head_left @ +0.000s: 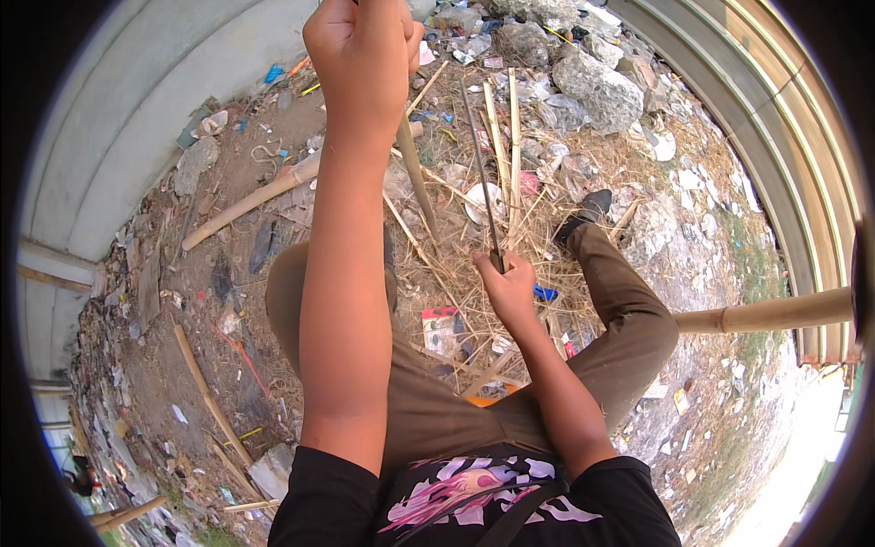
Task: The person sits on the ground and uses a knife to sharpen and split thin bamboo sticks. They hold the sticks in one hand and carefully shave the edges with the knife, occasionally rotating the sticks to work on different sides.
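Observation:
My left hand (357,50) is raised at the top edge, its fingers curled closed around a bamboo stick (415,169). The stick slants down from behind my wrist toward the ground, and the upper part of the grip is cut off by the frame. Lower and to the right, between my knees, my right hand (510,287) is closed on the handle of a long, narrow-bladed knife (480,173). Its dark blade points up and away from me, apart from the stick. Pale split bamboo strips (515,150) lie on the ground just beyond the blade.
A thick bamboo pole (251,205) lies at left, partly behind my left forearm. Large rocks (597,91) sit at the far right. Another bamboo pole (775,314) reaches in from the right beside my knee. Litter and straw cover the ground; a grey wall (118,118) stands left.

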